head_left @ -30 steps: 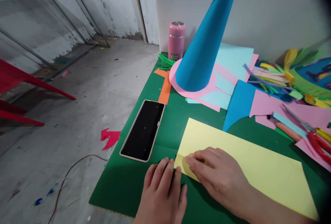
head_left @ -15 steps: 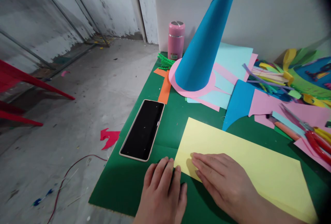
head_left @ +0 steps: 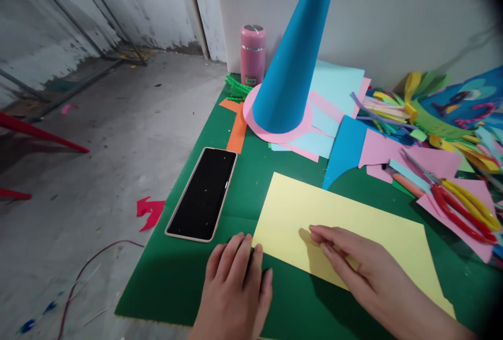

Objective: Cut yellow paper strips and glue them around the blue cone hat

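A sheet of yellow paper (head_left: 298,204) lies flat on the green tabletop. At its left lower corner rests my left hand (head_left: 236,282), palm down, fingers lying on the table with tips at the paper's edge. Above the sheet's middle is my right hand (head_left: 361,266), its fingers stretched out and nothing held in them; a shadow falls on the paper beside the fingertips. Whether that hand touches the sheet I cannot tell. To the left of the paper lies a phone (head_left: 202,193) with a dark screen.
A tall blue paper cone (head_left: 291,78) stands on a pink paper ring (head_left: 249,114) at the back. Behind it is a pink bottle (head_left: 253,57). Red-handled scissors (head_left: 459,214) lie on paper scraps at right. The green table's (head_left: 157,277) left edge drops to the floor.
My right hand has moved rightward along the yellow paper, and its fingers now look lifted a little. My left hand stays near the corner. The whole view has shifted slightly to the right.
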Available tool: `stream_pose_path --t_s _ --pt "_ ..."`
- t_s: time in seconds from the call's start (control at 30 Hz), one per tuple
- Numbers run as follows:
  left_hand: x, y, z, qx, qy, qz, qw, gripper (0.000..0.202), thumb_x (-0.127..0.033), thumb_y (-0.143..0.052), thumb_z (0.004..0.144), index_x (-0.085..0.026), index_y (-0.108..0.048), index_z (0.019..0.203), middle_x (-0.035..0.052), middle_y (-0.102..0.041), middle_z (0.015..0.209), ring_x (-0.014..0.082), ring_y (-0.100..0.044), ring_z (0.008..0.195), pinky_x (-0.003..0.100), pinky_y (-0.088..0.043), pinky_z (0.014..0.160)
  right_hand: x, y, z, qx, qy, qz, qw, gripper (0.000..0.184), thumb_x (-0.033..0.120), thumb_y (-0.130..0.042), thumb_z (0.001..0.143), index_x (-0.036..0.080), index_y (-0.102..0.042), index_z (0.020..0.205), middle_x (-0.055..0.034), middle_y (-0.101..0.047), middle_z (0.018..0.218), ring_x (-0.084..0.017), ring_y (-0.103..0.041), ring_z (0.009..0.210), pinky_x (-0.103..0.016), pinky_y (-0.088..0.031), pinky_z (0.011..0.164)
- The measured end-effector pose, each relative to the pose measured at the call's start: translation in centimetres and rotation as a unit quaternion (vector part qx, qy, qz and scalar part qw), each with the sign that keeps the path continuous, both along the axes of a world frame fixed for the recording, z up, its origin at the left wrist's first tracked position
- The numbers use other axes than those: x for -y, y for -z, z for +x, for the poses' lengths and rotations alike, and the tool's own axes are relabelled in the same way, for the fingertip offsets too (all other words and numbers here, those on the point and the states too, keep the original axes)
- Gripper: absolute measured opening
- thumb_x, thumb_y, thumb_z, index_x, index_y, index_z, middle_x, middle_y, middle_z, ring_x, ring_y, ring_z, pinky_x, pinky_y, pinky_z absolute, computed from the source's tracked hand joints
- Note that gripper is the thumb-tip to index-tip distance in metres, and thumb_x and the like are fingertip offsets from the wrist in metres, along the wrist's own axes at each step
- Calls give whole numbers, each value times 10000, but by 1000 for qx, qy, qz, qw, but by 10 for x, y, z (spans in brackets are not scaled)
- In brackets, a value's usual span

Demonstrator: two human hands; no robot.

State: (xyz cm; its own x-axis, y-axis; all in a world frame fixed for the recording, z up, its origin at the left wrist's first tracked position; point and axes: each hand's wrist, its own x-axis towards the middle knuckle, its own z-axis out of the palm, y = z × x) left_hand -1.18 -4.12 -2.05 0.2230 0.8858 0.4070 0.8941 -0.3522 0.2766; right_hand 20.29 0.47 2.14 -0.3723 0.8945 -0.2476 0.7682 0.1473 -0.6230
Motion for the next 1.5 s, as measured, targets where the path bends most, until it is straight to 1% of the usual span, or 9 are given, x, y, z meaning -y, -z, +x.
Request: stream_pose_path --t_s 0.2,0.27,0.33,0.43,0.67,0.93,1.17,1.37,1.5 --pt "0 1 -1 -1 8 -10 1000 222 -252 -484 832 -146 -604 985 126 -602 1058 283 -513 1046 428 -362 867 -4 -7 3 31 -23 -10 999 282 315 -356 891 320 -471 1148 5 -558 1150 -127 -542 1012 -273 -479 837" --pt "0 1 -2 -6 13 -8 1000 224 -250 -483 832 -146 -601 991 126 -599 1062 284 -512 1048 427 -364 866 -3 -4 6 55 -49 20 997 344 348 -421 860 330 -416 1204 -1 -533 1177 -153 -530 1025 -309 -485 834" --pt "0 0 -3 -14 21 -6 1000 225 -244 -486 831 -143 -598 997 128 -596 1066 284 -513 1046 423 -367 861 1 1 7 93 -89 65 990 486 375 -519 796 334 -362 1255 -14 -527 1181 -196 -526 1024 -371 -490 822" --pt "0 -1 -5 -20 31 -1 999 226 -242 -481 833 -134 -603 989 134 -599 1056 285 -522 1030 419 -375 843 7 9 8 137 -129 129 974 574 332 -567 757 306 -338 1283 -32 -562 1121 -223 -550 961 -417 -500 764" --pt "-3 -3 -3 -18 35 2 999 229 -238 -476 837 -122 -607 985 140 -601 1048 290 -526 1022 420 -380 829 12 8 5 123 -125 234 956 497 261 -548 764 228 -406 1240 -48 -621 1017 -201 -580 860 -376 -496 691" --pt "-1 -1 -4 -21 31 -2 999 229 -231 -491 828 -127 -599 1000 138 -594 1061 295 -511 1046 429 -371 848 17 4 3 99 -129 291 943 451 242 -536 747 159 -477 1186 -94 -632 942 -195 -600 779 -319 -522 610" --pt "-1 -1 -4 -26 18 9 999 219 -239 -472 831 -153 -605 982 112 -615 1039 271 -526 1030 406 -380 847 17 -2 -7 85 -170 372 909 329 185 -467 777 151 -527 1099 -81 -655 781 -188 -618 625 -303 -500 466" --pt "0 2 -4 -23 13 18 999 214 -248 -484 821 -160 -607 972 108 -623 1024 266 -533 1018 401 -382 843 17 -8 -17 87 -213 391 891 318 138 -451 790 188 -531 1094 -36 -661 729 -149 -607 572 -257 -466 460" --pt "-1 2 -5 -23 16 17 999 218 -237 -478 821 -153 -608 974 114 -622 1028 270 -534 1014 403 -381 841 19 -3 -18 86 -209 375 899 255 177 -429 826 219 -560 1040 -26 -661 729 -127 -605 576 -222 -470 471"
